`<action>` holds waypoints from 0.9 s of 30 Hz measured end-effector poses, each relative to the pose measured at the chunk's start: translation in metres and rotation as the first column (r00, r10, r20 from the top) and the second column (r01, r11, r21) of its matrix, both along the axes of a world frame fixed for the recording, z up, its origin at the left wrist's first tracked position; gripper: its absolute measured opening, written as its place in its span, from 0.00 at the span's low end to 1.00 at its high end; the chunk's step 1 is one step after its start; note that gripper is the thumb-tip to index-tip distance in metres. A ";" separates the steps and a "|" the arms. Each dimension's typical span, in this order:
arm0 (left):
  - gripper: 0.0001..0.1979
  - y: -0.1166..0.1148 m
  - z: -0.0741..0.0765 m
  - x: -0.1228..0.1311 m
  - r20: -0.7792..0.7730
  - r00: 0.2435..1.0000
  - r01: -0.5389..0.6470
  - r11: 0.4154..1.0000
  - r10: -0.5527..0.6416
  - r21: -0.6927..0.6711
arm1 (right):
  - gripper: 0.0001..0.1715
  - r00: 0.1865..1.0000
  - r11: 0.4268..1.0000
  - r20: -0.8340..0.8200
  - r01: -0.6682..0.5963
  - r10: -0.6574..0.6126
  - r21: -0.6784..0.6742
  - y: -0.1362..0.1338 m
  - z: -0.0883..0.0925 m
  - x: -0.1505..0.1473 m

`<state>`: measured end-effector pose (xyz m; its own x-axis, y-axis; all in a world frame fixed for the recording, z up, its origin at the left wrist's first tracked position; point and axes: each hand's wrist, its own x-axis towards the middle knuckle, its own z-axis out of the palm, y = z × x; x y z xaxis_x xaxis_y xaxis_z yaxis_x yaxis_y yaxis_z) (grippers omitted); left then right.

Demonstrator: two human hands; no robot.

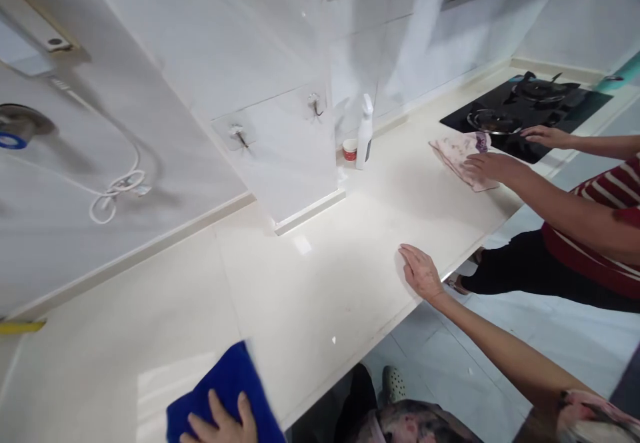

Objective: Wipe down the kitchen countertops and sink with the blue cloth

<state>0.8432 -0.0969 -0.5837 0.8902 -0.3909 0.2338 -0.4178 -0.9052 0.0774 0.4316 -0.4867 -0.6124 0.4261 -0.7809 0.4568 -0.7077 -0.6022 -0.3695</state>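
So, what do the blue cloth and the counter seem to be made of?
Blue cloth: soft fabric, maybe microfibre; it looks matte and folds under the left hand.
Counter: cream stone or a stone-like composite, polished; it reflects light, and the right hand rests flat on it.

A home kitchen: a long cream stone worktop (pixel 310 276), black glass gas hob (pixel 530 106) at its far end, white tiled walls.

Broad bare stretch of surface (pixel 310 283) open between blue cloth (pixel 225 390) at near edge and pink cloth (pixel 457 153) far off, white spray bottle (pixel 365 133) and small red cup (pixel 350 149) tucked against wall, projecting wall column (pixel 280 150) narrowing the back, co-worker's arms blocking approach to hob (pixel 530 110)
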 end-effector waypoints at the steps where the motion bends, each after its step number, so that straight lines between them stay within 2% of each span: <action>1: 0.43 -0.019 0.003 -0.003 -0.028 0.998 0.056 0.998 -0.056 -0.004 | 0.31 1.000 1.000 0.001 0.002 -0.002 -0.004 0.000 0.001 0.000; 5: 0.38 -0.095 0.017 -0.014 -0.052 0.955 0.292 0.956 -0.293 -0.021 | 0.32 1.000 1.000 0.021 0.014 -0.013 -0.011 0.000 0.005 0.003; 9: 0.35 -0.158 0.020 -0.024 0.015 0.852 0.524 0.851 -0.524 -0.031 | 0.33 0.998 1.000 0.049 0.026 -0.026 -0.007 0.000 0.007 0.006; 18: 0.34 -0.274 0.013 -0.056 -0.059 0.602 0.788 0.604 -0.797 -0.117 | 0.31 0.999 0.998 0.036 0.008 -0.005 -0.062 -0.001 0.003 0.001; 23: 0.36 -0.324 0.014 -0.081 -0.083 0.438 0.877 0.446 -0.895 -0.181 | 0.28 0.999 0.997 0.054 0.014 -0.010 -0.078 -0.003 0.000 0.000; 27: 0.36 -0.334 0.013 -0.091 -0.074 0.379 0.900 0.386 -0.922 -0.203 | 0.28 0.998 0.996 0.066 0.015 -0.009 -0.089 -0.003 -0.002 -0.001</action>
<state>0.7525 -0.4310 -0.5709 0.0362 -0.9696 0.2420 -0.9562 0.0368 0.2904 0.4301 -0.4901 -0.6149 0.3834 -0.7408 0.5515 -0.6912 -0.6262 -0.3606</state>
